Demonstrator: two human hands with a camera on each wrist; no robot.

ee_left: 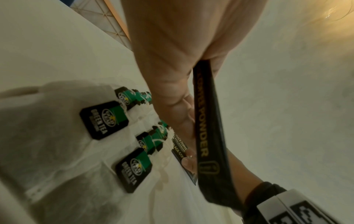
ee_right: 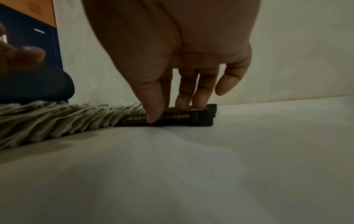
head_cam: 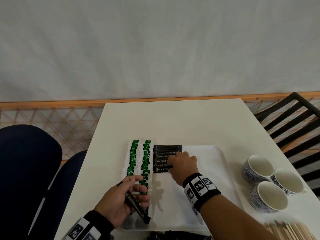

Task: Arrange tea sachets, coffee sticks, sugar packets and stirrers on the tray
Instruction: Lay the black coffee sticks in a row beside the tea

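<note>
Coffee sticks [head_cam: 165, 159] lie in row on white tray [head_cam: 217, 163], just right of two columns of green tea sachets [head_cam: 140, 161]. Right hand [head_cam: 183, 164] pinches nearest stick of row, thumb in front, fingers on top. Left hand [head_cam: 121, 203] grips spare coffee stick [head_cam: 136, 207] above tray's near-left corner. Three patterned cups [head_cam: 270, 184] on bench [head_cam: 173, 122] right of tray; wooden stirrers [head_cam: 290, 231] at near-right edge, blurred. Black chair [head_cam: 294, 122] beyond.

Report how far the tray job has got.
Done: two rows of tea bags lie on the tray. In hand: the right hand sets a stick into the coffee row; the left hand holds another coffee stick. Left: stirrers sit off-tray; no sugar seen.
</note>
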